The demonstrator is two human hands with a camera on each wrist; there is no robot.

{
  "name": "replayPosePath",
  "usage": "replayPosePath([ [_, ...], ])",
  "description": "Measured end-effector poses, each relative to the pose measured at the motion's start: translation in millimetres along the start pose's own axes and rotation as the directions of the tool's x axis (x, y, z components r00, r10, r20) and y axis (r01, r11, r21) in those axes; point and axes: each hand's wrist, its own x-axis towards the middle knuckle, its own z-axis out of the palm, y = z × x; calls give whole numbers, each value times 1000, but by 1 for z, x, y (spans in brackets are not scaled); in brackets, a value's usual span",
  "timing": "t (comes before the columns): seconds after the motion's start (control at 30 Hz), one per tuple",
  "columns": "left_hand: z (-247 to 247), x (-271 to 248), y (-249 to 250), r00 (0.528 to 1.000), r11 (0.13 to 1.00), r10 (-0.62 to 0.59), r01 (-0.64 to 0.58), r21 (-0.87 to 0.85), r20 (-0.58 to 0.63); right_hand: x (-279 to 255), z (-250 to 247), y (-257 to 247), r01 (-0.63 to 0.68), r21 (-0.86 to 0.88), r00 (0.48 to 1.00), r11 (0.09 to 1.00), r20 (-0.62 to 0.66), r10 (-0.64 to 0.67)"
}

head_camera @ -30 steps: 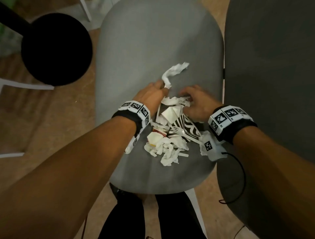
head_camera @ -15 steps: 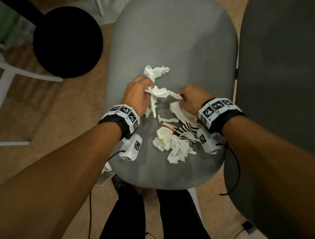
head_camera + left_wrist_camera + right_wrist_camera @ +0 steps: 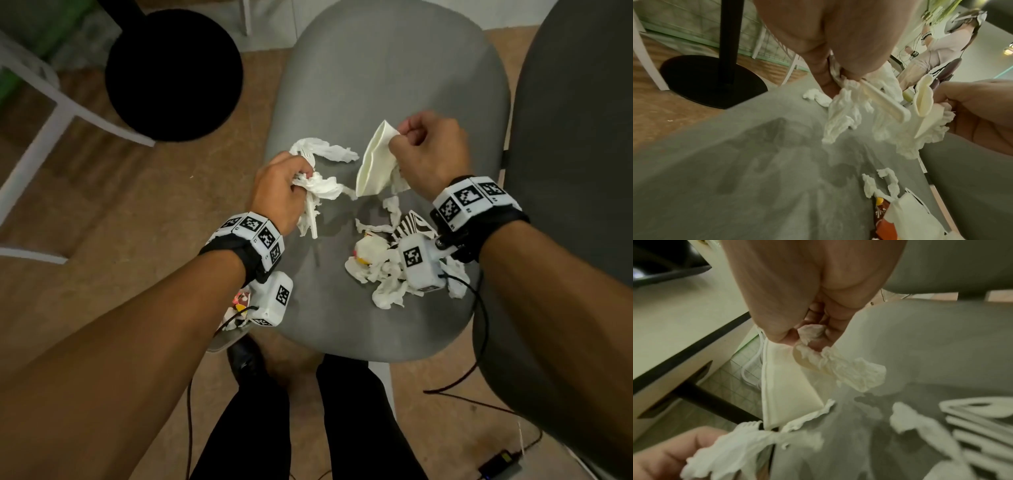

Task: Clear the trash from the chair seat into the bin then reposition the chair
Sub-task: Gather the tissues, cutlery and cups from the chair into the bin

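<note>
On the grey chair seat (image 3: 376, 78), my left hand (image 3: 301, 174) grips crumpled white tissues (image 3: 322, 186) together with a white plastic utensil handle (image 3: 885, 104), held just above the seat. Further right, my right hand (image 3: 400, 137) pinches a flattened white paper cup (image 3: 373, 164) and a tissue scrap (image 3: 838, 363). A loose tissue (image 3: 325, 150) lies behind the left hand. The remaining pile (image 3: 380, 270) of tissues, a wrapper (image 3: 884, 219) and a zebra-striped cup (image 3: 411, 226) sits under my right wrist.
A black round stand base (image 3: 174, 68) sits on the floor at the upper left, beside white chair legs (image 3: 41, 137). A dark grey chair (image 3: 575, 137) touches the seat's right side. A white rim (image 3: 219, 342) with coloured wrappers peeks out below my left wrist. Cables (image 3: 479, 370) trail near my feet.
Both hands have lifted off the pile with trash in their grip. The right hand has risen and moved away with the flattened cup; the left holds its tissue bundle higher.
</note>
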Motion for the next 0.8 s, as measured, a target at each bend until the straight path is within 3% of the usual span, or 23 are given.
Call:
replayPosePath([
  [0.2, -46, -46, -38, 998, 998, -66, 66, -22, 4, -48, 58, -51, -16, 184, 1000, 983, 21, 13],
  [0.4, -89, -128, -121, 980, 977, -200, 199, 78, -1, -121, 175, -81, -152, 266, 959, 952, 271, 78],
  [0.53, -106, -184, -187, 924, 918, -380, 382, 103, -44, -171, 255, -80, -233, 197, 905, 952, 402, 138],
  [0.67, -110, -230, -247, 832, 827, -547, 555, 89, -93, -201, 311, -53, -252, 19, 885, 968, 409, 222],
  [0.73, -108, -246, -267, 810, 809, -579, 585, 66, -92, -210, 334, -38, -274, -52, 844, 960, 466, 266],
  [0.8, -104, -255, -278, 794, 795, -603, 606, 22, -80, -215, 355, -19, -279, -110, 771, 954, 567, 291],
])
